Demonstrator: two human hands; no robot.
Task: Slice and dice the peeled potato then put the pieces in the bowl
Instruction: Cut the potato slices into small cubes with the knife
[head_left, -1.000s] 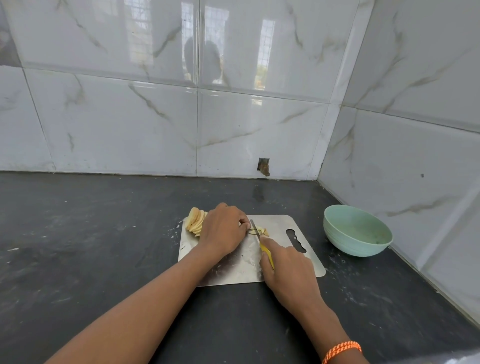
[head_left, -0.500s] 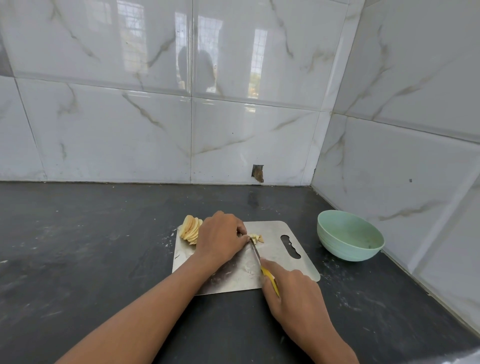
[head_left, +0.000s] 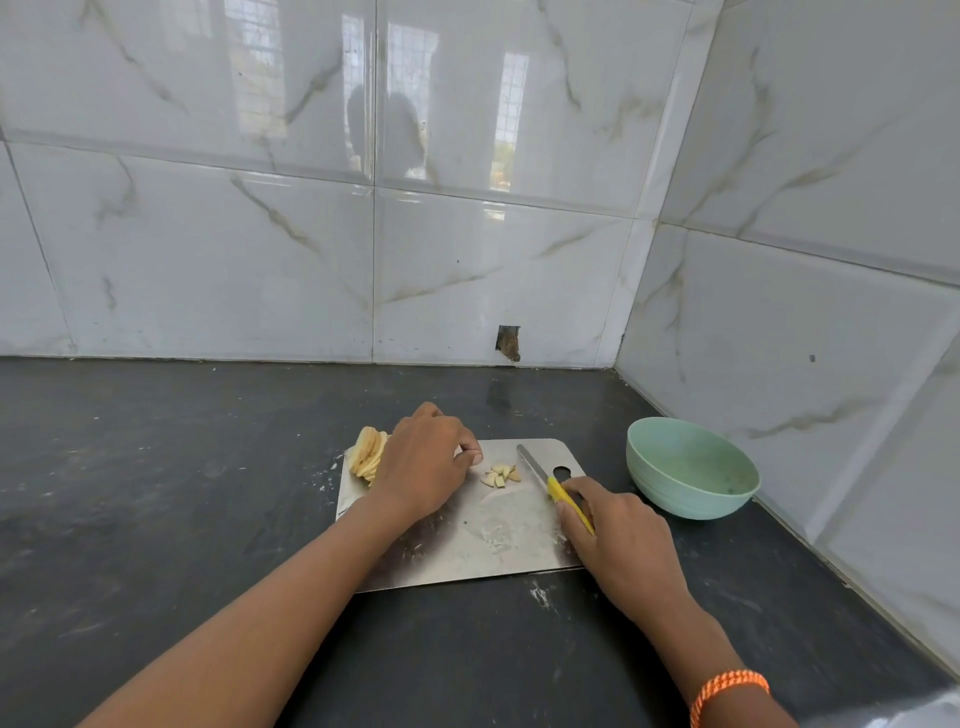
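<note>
Gripping the yellow-handled knife (head_left: 556, 491), the right hand (head_left: 621, 540) rests at four o'clock on the steel cutting board (head_left: 467, 551); the left hand (head_left: 423, 467), fingers curled, whether holding anything I cannot tell, sits beside pale potato slices (head_left: 368, 454) at ten. Small diced pieces (head_left: 501, 475) could scatter off before reaching the mint-green bowl (head_left: 691, 470) at three.

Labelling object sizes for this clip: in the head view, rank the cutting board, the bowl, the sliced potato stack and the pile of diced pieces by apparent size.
1. Cutting board
2. Bowl
3. Sliced potato stack, partly hidden by the left hand
4. Pile of diced pieces
</note>
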